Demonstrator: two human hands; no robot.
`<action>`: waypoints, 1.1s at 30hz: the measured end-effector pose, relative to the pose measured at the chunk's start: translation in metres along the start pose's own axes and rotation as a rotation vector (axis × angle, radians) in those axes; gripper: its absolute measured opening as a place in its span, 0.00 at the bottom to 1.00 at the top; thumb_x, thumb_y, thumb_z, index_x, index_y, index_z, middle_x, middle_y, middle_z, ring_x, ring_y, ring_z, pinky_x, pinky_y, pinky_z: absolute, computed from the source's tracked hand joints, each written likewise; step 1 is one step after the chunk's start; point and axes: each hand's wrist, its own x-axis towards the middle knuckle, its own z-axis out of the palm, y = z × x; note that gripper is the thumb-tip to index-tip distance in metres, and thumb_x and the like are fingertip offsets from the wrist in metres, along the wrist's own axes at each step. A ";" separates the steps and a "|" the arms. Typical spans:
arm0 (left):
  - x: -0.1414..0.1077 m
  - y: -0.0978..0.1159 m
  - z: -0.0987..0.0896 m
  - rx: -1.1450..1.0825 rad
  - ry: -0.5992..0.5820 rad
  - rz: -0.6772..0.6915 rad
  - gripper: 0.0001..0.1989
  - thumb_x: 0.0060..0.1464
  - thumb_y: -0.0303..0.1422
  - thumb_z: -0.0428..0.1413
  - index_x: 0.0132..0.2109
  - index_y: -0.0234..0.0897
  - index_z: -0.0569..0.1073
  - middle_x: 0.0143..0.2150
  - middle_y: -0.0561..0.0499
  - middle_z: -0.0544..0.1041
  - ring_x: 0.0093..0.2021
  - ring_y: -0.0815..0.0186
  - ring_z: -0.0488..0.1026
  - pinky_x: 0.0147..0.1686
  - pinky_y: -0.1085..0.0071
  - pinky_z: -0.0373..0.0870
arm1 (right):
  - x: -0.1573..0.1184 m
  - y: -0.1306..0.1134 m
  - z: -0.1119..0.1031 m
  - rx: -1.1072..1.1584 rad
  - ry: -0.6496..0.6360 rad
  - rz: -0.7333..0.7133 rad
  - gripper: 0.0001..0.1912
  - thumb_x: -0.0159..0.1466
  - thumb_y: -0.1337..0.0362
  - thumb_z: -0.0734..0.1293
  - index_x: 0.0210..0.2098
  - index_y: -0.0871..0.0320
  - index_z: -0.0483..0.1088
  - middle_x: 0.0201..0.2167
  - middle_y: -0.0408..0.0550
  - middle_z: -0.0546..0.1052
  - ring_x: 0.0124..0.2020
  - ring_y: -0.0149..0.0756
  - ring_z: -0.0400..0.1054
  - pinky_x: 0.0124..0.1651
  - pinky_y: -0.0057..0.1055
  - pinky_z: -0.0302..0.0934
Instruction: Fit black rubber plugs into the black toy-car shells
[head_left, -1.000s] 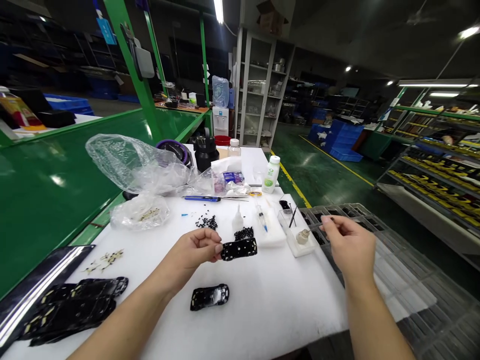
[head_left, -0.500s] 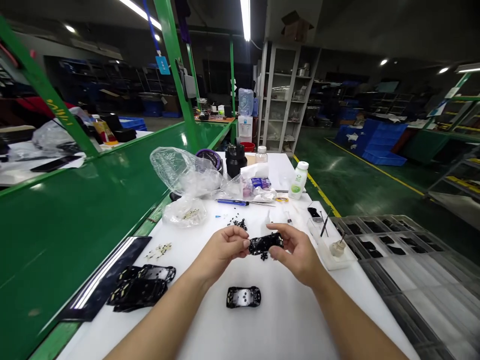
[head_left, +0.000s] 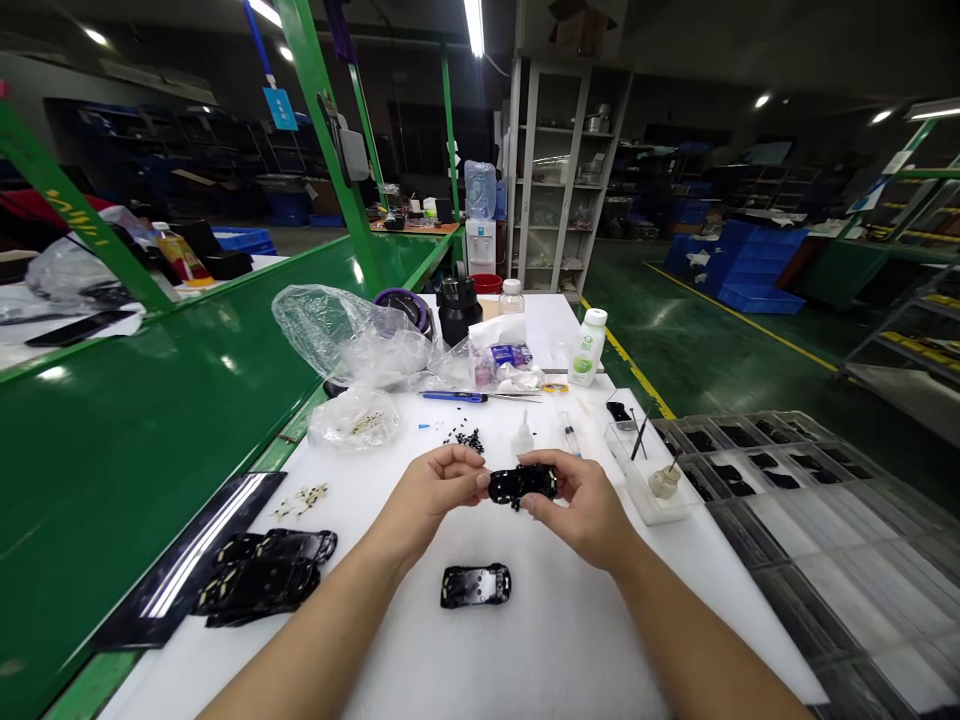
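- Black frame (head_left: 523,484): long axis runs 9-to-3 o'clock, surface studded with small bits
- Left hand (head_left: 439,490) pinches the 9 o'clock end
- Right hand (head_left: 574,507) pinches the 3 o'clock end

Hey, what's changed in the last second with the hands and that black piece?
The right hand has moved left from beside the small jar and taken hold of the black perforated part, which the left hand already held. The thin stick it was holding now rests in the jar. The second black part and the syringe stayed put.
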 end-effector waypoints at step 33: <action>0.032 -0.014 0.015 1.341 -0.095 0.433 0.10 0.53 0.30 0.51 0.34 0.41 0.78 0.34 0.49 0.78 0.36 0.59 0.73 0.35 0.67 0.64 | 0.005 -0.010 -0.008 0.146 0.327 0.057 0.22 0.55 0.61 0.73 0.48 0.60 0.72 0.25 0.41 0.73 0.21 0.28 0.67 0.25 0.26 0.68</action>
